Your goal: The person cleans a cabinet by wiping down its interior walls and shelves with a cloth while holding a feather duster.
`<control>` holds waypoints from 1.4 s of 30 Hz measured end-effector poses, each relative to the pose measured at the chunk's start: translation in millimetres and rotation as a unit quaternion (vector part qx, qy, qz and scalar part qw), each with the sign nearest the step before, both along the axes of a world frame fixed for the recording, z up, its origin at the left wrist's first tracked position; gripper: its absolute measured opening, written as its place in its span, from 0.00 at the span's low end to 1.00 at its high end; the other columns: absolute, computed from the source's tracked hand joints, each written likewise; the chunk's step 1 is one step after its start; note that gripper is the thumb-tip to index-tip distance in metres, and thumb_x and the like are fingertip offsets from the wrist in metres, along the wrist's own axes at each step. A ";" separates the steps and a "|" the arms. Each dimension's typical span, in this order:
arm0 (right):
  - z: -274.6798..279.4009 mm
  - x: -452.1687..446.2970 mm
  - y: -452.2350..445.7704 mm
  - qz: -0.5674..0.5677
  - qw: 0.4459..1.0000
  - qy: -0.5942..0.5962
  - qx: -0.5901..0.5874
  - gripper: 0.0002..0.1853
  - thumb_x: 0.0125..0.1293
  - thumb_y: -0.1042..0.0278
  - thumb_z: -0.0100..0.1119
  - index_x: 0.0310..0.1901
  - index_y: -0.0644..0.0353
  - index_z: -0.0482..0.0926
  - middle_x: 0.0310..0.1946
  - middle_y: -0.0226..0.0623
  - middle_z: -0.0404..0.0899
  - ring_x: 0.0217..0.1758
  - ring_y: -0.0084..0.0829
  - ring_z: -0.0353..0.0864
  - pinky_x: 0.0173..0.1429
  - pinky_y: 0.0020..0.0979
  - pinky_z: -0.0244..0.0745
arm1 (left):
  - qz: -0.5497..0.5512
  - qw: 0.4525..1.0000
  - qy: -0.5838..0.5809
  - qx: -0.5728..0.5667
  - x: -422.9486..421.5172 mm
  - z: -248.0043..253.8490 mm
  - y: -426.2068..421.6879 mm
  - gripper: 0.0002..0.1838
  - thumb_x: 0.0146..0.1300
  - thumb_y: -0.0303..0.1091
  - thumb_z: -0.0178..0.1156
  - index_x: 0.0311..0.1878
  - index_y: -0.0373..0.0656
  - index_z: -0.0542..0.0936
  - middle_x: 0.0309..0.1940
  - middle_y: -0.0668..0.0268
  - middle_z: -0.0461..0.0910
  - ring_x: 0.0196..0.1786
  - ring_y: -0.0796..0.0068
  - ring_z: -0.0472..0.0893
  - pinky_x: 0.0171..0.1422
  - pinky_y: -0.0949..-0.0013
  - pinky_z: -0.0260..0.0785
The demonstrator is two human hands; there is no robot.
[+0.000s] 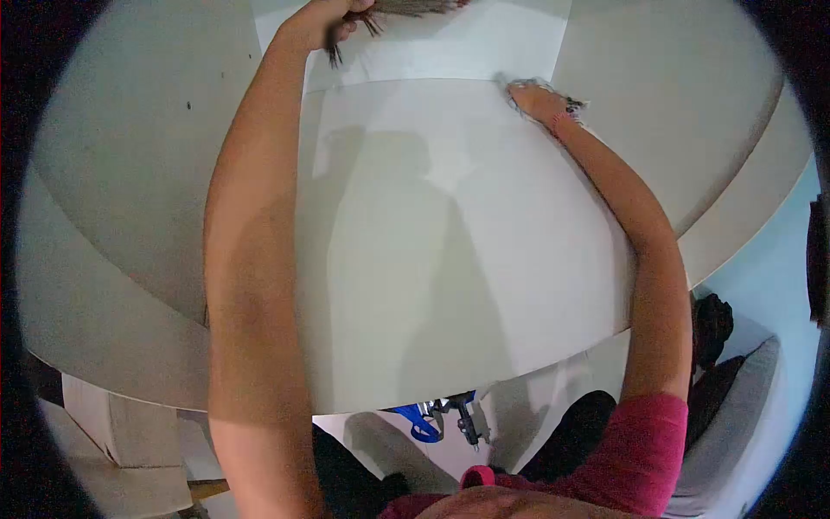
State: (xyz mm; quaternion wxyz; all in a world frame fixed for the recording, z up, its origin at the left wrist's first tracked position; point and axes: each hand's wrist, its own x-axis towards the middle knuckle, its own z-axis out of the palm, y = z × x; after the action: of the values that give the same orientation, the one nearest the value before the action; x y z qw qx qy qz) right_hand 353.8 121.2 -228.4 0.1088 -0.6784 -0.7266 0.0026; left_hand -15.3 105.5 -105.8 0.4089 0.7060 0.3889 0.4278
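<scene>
Reaching up along the left side, my left hand (322,24) is closed around a bundle of thin dark bristles (411,7), which looks like a brush or small broom. Its far part is cut off by the top edge of the view. On the right, my right hand (538,102) presses a crumpled, light patterned cloth (572,105) against the white shelf surface (398,259), near its back right corner. The fingers of that hand are partly hidden by the cloth.
Pale walls close in the shelf at the left (138,173), back (432,52) and right (666,112). Below its front edge stand cardboard boxes (147,432), a blue strap with metal parts (424,426) and a grey cushion-like object (735,424).
</scene>
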 end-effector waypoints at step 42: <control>-15.2 -231.2 8.1 0.012 0.999 0.008 0.053 0.45 0.55 0.27 0.39 0.66 0.55 0.62 0.64 0.43 0.65 0.69 0.46 0.61 0.72 0.42 0.51 | 0.116 0.991 0.048 -0.035 -15.7 38.5 -27.4 0.12 0.66 0.32 0.45 0.28 0.38 0.73 0.17 0.69 0.66 0.15 0.79 0.57 0.17 0.72 0.51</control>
State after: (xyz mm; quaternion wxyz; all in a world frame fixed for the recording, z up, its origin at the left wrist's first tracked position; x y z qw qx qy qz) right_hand 122.6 129.3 -243.6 0.1501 -0.6630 -0.7328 -0.0290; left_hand -31.0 78.1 -67.3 0.3619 0.6608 0.5023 0.4243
